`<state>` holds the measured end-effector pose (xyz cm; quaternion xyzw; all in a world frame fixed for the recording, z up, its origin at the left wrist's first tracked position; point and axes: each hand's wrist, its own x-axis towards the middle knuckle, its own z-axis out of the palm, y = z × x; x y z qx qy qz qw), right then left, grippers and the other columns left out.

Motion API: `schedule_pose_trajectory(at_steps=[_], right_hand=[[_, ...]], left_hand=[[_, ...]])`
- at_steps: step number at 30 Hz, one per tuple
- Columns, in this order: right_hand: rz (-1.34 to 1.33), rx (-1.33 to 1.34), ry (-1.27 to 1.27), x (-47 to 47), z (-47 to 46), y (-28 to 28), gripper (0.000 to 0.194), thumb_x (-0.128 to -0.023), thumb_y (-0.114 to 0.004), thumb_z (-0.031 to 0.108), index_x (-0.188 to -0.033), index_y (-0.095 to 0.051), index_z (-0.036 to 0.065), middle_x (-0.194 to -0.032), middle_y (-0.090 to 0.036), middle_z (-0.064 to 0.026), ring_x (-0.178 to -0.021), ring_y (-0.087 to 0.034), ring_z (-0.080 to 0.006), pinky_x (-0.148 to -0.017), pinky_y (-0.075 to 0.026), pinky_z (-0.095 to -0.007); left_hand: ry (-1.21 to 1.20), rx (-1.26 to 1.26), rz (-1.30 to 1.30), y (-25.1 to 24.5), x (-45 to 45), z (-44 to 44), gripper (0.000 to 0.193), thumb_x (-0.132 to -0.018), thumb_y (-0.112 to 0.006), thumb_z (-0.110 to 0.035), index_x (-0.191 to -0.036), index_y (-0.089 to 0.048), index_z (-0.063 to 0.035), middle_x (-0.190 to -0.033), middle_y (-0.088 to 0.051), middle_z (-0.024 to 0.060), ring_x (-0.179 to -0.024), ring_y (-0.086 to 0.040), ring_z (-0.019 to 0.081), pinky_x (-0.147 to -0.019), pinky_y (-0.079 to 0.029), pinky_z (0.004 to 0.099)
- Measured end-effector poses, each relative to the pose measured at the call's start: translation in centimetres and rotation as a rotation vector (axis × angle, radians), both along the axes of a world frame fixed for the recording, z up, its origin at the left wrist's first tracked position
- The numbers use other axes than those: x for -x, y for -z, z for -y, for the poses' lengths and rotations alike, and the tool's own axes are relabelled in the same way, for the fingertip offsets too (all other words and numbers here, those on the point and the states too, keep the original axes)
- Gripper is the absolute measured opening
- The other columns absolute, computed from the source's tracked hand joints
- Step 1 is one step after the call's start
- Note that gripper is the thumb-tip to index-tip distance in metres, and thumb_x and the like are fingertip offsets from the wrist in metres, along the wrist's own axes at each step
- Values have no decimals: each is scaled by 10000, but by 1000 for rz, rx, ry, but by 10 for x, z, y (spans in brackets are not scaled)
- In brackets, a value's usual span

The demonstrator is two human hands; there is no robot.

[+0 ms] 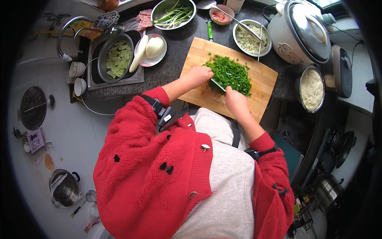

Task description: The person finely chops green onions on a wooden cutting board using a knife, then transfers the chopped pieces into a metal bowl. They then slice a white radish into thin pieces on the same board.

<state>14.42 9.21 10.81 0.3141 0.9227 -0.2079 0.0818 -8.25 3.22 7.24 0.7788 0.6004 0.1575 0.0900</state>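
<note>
A heap of chopped scallion greens (pixel 229 74) lies on a bamboo cutting board (pixel 197 56). Along the heap's near-left side runs a kitchen knife (pixel 218 84), its blade seen as a thin bright line. My right hand (pixel 235 100) grips the near-right end of the knife; the handle is hidden within the fist. At the blade's other end, my left hand (pixel 203 73) has its fingers curled onto the knife. The greens hide part of the blade, and a few loose bits lie beyond the heap.
Behind the board are a bowl of chopped filling (pixel 249 44), a green-handled peeler (pixel 210 31), a bowl of minced meat (pixel 220 17) and a basin of scallions (pixel 179 16). Left stand a plate of peeled vegetables (pixel 153 60) and the sink (pixel 92 80); right, a large cooker (pixel 286 38) and a dough bowl (pixel 312 89).
</note>
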Motion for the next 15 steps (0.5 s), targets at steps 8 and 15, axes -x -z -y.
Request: schedule_pose_trajectory(at_steps=[8, 15], right_hand=[[44, -19, -4, 5, -16, 11, 75, -858, -482, 101, -872, -503, 30, -708, -643, -178, -651, -658, -366, -560, -538, -457], [59, -21, -2, 11, -43, 2, 211, -843, -605, 241, -847, -529, 45, -699, -645, -170, -663, -650, -364, -586, -522, -472]], left_hand=[[-129, -73, -63, 21, -7, 2, 34, -715, -562, -97, -698, -535, -86, -719, -532, 59, -704, -592, 234, -599, -503, 343], [-169, -77, -85, 20, -17, -9, 38, -709, -571, -89, -708, -533, -92, -710, -533, 65, -690, -593, 245, -573, -503, 355]])
